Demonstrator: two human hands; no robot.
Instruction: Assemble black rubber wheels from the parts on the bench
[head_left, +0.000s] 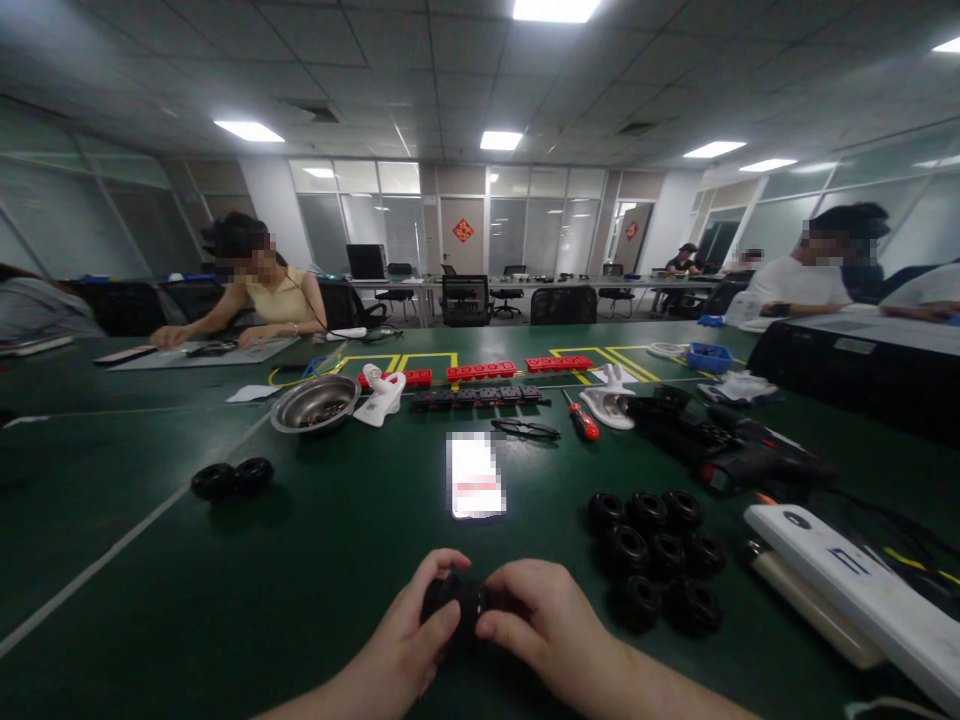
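Low at the front of the green table, my left hand (409, 640) is wrapped round a black wheel (469, 600) with a rubber-looking tyre. My right hand (551, 620) closes on the wheel's right side, thumb and fingers at its hub; a small shiny spot shows there, and any smaller part is hidden. To the right lie several more black wheels (667, 553) grouped in rows. Two others (234, 478) rest side by side on the left. Just beyond my hands a phone with a lit screen (476, 475) lies flat, its display blurred out.
Farther back are a metal bowl (315, 404) with small parts, red trays (480, 371), a black strip (480, 398), a red screwdriver (582, 418) and black-rimmed glasses (526, 430). A power drill (757, 460) and a white device (855, 590) occupy the right. Other people sit beyond.
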